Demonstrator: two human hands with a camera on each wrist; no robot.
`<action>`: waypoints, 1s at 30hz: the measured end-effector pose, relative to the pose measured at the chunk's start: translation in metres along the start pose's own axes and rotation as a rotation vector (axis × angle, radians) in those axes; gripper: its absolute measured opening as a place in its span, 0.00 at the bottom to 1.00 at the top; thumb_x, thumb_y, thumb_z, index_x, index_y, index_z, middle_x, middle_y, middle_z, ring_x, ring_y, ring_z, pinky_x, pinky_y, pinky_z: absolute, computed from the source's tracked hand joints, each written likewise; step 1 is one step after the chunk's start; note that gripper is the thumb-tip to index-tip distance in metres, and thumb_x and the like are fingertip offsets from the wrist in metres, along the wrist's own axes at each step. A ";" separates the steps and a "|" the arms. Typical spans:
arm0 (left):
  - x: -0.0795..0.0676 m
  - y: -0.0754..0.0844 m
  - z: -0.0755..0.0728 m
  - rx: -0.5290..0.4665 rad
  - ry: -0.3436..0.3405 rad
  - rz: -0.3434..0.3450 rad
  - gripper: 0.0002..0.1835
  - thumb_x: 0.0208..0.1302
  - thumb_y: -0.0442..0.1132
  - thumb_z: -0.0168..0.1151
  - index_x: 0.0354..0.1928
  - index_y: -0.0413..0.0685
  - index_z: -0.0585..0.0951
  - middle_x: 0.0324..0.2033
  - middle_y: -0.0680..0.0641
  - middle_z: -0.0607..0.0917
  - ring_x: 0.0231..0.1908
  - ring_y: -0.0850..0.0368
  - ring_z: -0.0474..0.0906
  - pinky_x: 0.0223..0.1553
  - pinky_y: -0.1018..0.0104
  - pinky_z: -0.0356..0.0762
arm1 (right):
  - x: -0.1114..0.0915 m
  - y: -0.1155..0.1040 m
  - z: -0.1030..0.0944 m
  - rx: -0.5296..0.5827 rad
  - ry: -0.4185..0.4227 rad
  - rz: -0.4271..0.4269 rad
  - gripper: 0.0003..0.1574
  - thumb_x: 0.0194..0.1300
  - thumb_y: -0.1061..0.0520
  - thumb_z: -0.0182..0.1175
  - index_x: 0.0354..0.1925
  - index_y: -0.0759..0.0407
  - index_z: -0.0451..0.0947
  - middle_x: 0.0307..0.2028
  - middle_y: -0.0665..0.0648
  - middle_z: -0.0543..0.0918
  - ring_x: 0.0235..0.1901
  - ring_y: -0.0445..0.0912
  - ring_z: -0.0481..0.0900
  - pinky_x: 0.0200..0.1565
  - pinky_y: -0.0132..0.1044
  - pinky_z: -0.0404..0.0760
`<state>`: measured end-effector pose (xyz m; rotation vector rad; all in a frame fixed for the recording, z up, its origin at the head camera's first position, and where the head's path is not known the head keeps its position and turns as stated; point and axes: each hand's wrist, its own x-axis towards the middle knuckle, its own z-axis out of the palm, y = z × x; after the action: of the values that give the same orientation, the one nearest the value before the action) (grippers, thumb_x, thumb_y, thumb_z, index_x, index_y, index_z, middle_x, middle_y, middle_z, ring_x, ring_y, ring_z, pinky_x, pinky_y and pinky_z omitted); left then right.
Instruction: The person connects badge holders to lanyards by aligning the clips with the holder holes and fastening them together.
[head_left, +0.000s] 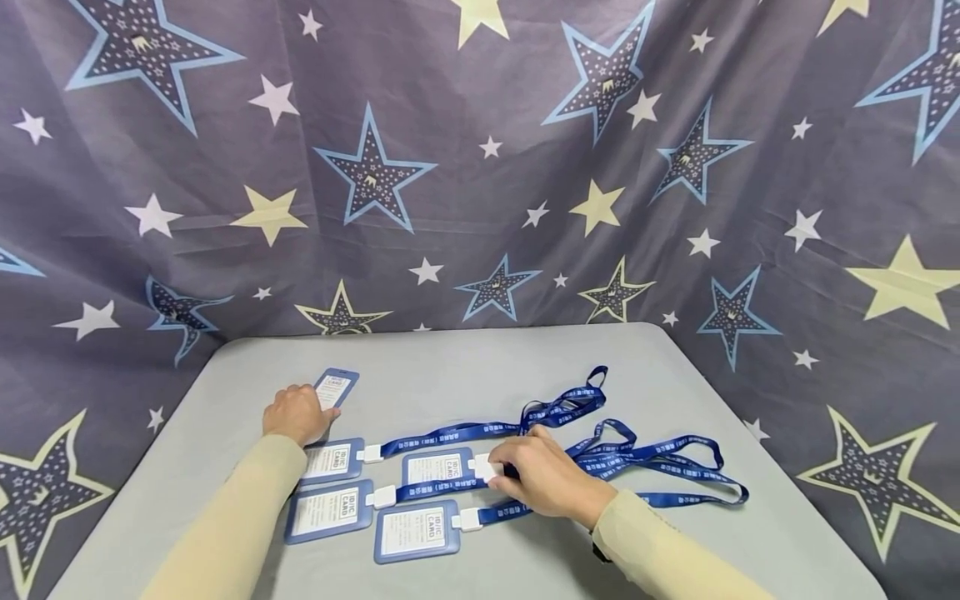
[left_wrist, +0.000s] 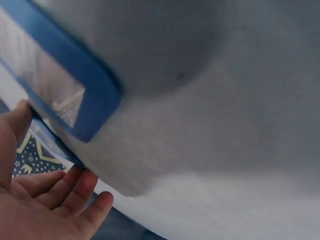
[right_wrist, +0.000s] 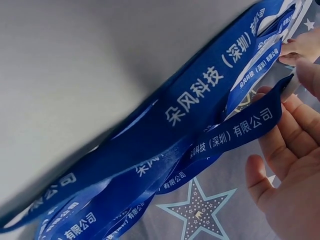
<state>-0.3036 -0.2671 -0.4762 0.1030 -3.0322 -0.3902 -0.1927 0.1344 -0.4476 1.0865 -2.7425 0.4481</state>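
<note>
My left hand [head_left: 294,414] grips a blue-framed ID card holder [head_left: 335,388] at the left of the table, and no strap shows on it. In the left wrist view, the thumb lies at one edge of that holder [left_wrist: 102,95] and the fingers [left_wrist: 75,192] curl under it. My right hand [head_left: 553,477] pinches the white clip [head_left: 486,468] of a middle card holder [head_left: 426,464]. From this clip a blue lanyard [right_wrist: 245,125] with white lettering runs past the right fingers, as the right wrist view shows.
Three more card holders lie on the grey table [head_left: 420,367]: one [head_left: 330,461] by the left wrist, one [head_left: 328,511] below it, and one [head_left: 417,531] nearest me. Their lanyards [head_left: 678,471] stretch rightward in loose loops. A star-patterned curtain [head_left: 465,208] stands behind the table.
</note>
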 end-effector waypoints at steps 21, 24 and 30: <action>0.001 -0.005 -0.011 0.070 -0.164 0.096 0.36 0.60 0.53 0.66 0.51 0.21 0.76 0.42 0.29 0.74 0.46 0.32 0.70 0.52 0.34 0.74 | 0.000 0.001 0.001 0.001 -0.016 0.014 0.06 0.66 0.47 0.70 0.37 0.45 0.84 0.47 0.43 0.88 0.38 0.35 0.80 0.44 0.35 0.64; 0.001 -0.005 -0.012 0.084 -0.166 0.107 0.36 0.60 0.53 0.67 0.52 0.21 0.76 0.41 0.28 0.76 0.45 0.32 0.72 0.52 0.34 0.74 | 0.000 0.002 0.002 -0.003 -0.018 0.012 0.07 0.66 0.47 0.70 0.39 0.46 0.85 0.48 0.43 0.88 0.42 0.35 0.81 0.44 0.35 0.64; 0.002 -0.006 -0.014 0.104 -0.172 0.140 0.34 0.57 0.52 0.67 0.46 0.21 0.77 0.36 0.31 0.77 0.40 0.35 0.75 0.49 0.36 0.76 | -0.001 0.003 0.000 0.003 -0.022 0.019 0.06 0.66 0.47 0.70 0.37 0.44 0.83 0.49 0.44 0.88 0.44 0.36 0.82 0.45 0.36 0.64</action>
<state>-0.3044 -0.2764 -0.4636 -0.1432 -3.2027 -0.2411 -0.1940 0.1370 -0.4487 1.0730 -2.7748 0.4459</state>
